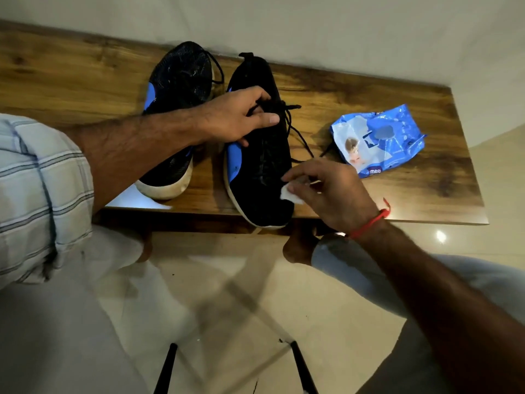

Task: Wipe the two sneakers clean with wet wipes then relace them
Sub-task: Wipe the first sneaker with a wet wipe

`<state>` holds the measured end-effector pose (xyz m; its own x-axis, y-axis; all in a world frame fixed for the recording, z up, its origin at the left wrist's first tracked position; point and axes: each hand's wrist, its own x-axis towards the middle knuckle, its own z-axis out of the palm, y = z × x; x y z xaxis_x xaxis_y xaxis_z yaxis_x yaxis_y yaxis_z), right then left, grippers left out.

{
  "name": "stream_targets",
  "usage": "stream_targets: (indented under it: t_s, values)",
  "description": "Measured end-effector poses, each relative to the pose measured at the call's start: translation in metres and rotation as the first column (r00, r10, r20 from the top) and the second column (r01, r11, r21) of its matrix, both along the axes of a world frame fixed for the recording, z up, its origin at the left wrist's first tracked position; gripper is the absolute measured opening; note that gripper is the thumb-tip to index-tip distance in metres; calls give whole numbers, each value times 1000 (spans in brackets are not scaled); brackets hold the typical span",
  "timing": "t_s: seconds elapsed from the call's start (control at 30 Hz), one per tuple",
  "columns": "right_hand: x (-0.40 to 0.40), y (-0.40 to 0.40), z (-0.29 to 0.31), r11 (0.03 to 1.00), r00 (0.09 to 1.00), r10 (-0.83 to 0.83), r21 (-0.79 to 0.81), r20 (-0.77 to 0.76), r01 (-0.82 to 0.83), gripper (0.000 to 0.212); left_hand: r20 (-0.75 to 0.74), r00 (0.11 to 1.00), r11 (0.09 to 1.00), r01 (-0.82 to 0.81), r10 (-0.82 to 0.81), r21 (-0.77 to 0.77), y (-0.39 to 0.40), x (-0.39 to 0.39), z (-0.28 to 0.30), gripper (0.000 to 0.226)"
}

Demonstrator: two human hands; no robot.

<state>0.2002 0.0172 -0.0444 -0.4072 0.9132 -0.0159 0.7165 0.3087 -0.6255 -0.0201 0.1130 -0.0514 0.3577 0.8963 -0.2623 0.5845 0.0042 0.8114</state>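
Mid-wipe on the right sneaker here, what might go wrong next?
The right sneaker's toe overhangs the table edge; a firm wipe from the right hand may push it off if the left hand loosens. The wet wipe is a small wad, so fingers may rub fabric instead. Loose laces trail toward the wipes pack and might snag.
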Motion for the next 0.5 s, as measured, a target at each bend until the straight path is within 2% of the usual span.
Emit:
stream_targets:
  t_s: [0.07,0.13,0.27,0.33,0.4,0.43,0.5]
  values:
    - [-11,-4,-5,991,992,113,70,63,-117,12,-18,1000,1000,-16,16,9,-2,1,0,52]
    - [-16,-8,-3,970,962,229,50,147,-239,10,-32,999,999,-23,24,26,-3,1,0,50]
    - [-16,-16,13,911,883,412,-100,226,-399,10,-37,999,1000,-23,23,21,-1,-1,1,51]
    - [-18,-10,23,939,931,342,-89,130,-333,10,-20,1000,1000,-15,15,11,-1,-2,2,51]
    - [-27,-2,27,978,979,203,43,9,-204,12,-14,1000,1000,-13,13,8,-1,-1,3,49]
    - [-34,3,25,980,986,168,110,4,-167,13,-15,1000,1000,-13,13,7,0,0,3,48]
    - [-52,9,15,967,976,195,147,97,-207,16,-2,1000,1000,-14,14,-2,1,0,3,46]
